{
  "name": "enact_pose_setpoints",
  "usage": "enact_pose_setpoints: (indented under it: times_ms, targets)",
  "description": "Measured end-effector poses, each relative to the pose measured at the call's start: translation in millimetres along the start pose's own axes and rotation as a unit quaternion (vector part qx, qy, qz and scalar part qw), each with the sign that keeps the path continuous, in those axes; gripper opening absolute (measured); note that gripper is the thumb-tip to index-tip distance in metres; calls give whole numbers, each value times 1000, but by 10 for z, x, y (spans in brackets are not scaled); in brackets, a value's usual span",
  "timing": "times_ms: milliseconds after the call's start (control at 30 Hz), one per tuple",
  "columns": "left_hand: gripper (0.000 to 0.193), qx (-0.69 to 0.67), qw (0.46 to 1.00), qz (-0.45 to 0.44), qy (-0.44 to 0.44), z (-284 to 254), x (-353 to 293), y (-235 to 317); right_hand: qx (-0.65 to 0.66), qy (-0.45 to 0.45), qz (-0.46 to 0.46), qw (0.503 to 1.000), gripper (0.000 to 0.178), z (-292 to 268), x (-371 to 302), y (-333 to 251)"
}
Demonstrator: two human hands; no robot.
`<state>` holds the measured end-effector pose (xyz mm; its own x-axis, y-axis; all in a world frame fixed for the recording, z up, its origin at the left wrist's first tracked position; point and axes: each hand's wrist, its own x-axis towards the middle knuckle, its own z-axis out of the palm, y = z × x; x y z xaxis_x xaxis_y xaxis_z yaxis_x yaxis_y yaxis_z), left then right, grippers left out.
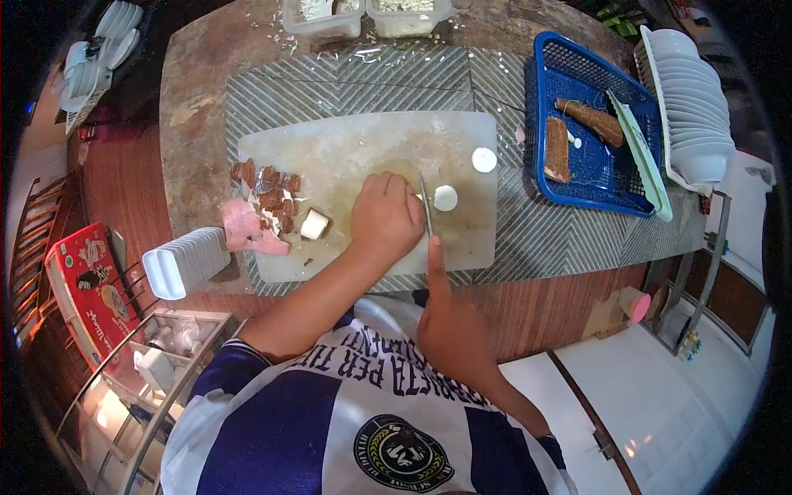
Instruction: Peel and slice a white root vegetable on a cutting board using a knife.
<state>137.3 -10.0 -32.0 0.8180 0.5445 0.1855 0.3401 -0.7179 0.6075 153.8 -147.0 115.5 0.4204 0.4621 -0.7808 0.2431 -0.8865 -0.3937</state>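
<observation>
On the translucent cutting board [371, 140], my left hand [388, 214] is closed around a piece of white root, probably cassava, which it mostly hides. My right hand [452, 330] grips a knife [426, 194], its index finger stretched along the blade's back. The blade stands right beside my left fingers. Just right of it lies a round white slice [445, 198], and another slice [483, 159] is near the board's right edge. Left of my left hand sits a white root chunk [313, 224] with brown skin on one side. Brown peelings [276, 188] and pink peel [247, 227] lie farther left.
A blue basket [540, 107] at right holds brown-skinned root pieces and a pale green board [639, 153]. White dishes [689, 107] stand racked beyond it. Two tubs of white shreds [334, 26] are at the back. Stacked white containers [186, 262] jut over the table's near-left edge.
</observation>
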Motion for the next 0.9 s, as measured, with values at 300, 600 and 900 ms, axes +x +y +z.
enact_pose_setpoints:
  times_ms: [300, 600, 900]
  targets:
    - [7, 3, 1000, 8, 5, -25, 6, 0, 60, -3, -16, 998, 95, 120, 214, 113]
    - [9, 2, 1000, 9, 8, -8, 1, 9, 77, 122, -106, 984, 94, 456, 445, 389]
    - [9, 5, 1000, -1, 1, 0, -6, -20, 61, -12, -29, 998, 88, 24, 76, 149]
